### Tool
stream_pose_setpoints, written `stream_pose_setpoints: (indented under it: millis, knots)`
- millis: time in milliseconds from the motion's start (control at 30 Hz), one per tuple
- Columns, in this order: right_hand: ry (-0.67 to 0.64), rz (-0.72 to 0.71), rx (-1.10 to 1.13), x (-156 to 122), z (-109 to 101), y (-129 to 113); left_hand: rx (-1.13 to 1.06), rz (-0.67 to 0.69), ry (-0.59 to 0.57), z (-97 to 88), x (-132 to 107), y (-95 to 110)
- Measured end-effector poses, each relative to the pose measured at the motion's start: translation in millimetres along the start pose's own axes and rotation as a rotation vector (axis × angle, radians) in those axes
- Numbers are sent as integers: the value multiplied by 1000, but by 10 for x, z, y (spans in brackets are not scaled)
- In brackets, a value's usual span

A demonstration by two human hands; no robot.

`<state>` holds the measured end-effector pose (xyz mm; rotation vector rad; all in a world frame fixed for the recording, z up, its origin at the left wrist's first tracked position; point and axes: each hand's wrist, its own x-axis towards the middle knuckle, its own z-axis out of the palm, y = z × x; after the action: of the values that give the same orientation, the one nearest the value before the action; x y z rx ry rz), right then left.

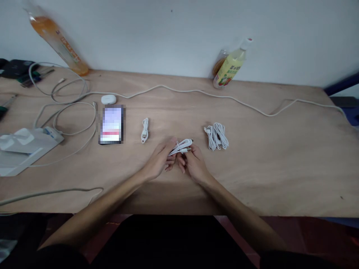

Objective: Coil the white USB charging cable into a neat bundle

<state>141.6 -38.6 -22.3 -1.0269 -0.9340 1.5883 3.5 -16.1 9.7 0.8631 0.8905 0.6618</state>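
Just above the front part of the table, a coiled white USB cable (183,145) is pinched in my left hand (161,158), thumb on top. My right hand (195,160) is closed around the connector end of the same cable, its fingers curled underneath and partly hidden. Left of my hands lies a single bundled white USB cable (145,130). To their right, several more coiled white cables (216,136) lie side by side in a group.
At left are a phone (112,125), a white earbud case (109,99), a white power strip (25,149) and loose cords. An orange drink bottle (60,45) and a yellow bottle (230,67) stand by the wall. A long white cord (196,90) runs across the back.
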Motion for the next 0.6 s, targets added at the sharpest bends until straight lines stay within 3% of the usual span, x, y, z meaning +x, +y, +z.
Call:
stream_pose_setpoints:
  millis: [600]
  knots:
    - [30,28,38,17,-58,-91,-19,13,-109,7,-24,34]
